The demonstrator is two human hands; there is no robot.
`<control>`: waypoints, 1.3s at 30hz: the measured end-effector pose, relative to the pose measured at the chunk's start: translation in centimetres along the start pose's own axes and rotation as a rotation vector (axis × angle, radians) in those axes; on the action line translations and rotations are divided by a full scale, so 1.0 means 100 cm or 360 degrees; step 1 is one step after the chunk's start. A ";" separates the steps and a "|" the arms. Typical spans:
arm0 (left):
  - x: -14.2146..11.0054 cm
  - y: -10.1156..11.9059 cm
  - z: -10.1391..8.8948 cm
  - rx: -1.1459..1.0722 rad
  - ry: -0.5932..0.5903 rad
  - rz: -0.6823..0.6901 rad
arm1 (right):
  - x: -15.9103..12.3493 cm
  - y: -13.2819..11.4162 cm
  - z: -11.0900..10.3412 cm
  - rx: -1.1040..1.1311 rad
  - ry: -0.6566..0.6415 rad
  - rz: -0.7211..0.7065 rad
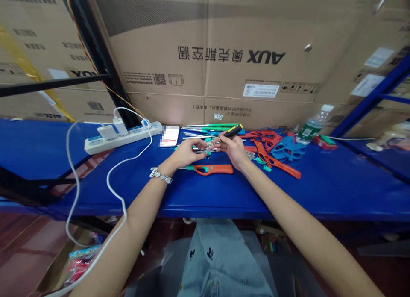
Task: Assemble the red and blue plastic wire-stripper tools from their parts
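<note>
My right hand (236, 151) is closed on a screwdriver (233, 130) with a black and yellow handle. Its shaft slants down left toward my left hand (188, 152), whose fingers are pinched together beside the tip. A small green bit shows at those fingertips, but I cannot make out what they hold. Just in front of both hands lies a long-nosed lighter (218, 169) with an orange body, green trigger part and metal tube. Behind them are several green-handled metal rods (221, 125), partly hidden by my hands.
Loose red casings (265, 145) and blue casings (288, 149) are piled right of my hands, near a plastic bottle (312, 128). A phone (169, 136) and a white power strip (124, 137) with a trailing cable sit left on the blue shelf (205, 198). A large cardboard box (153, 40) stands behind.
</note>
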State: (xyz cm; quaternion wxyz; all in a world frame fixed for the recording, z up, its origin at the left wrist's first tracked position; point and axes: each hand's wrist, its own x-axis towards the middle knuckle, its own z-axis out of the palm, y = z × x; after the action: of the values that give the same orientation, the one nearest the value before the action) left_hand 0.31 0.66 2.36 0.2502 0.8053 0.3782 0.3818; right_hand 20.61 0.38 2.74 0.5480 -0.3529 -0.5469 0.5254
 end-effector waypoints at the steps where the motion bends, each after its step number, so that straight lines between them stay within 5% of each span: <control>1: 0.001 -0.002 0.001 0.0004 0.0021 -0.0015 | 0.001 0.000 -0.001 0.0013 0.0003 0.0002; 10: 0.005 -0.015 0.002 0.0115 -0.0009 -0.0023 | 0.005 0.002 -0.006 -0.0014 0.0050 -0.0016; 29: 0.002 0.002 0.010 0.0236 0.0010 0.0004 | -0.008 -0.002 0.006 -0.0331 0.0100 -0.0578; 39: 0.001 0.005 0.010 0.0258 0.0055 0.0019 | -0.007 0.000 0.005 -0.0269 0.0068 -0.0601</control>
State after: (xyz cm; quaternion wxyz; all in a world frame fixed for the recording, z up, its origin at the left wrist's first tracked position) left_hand 1.36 0.36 2.13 0.1755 0.8185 0.4073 0.3653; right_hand 20.27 -0.38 2.66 0.6168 -0.2998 -0.6337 0.3581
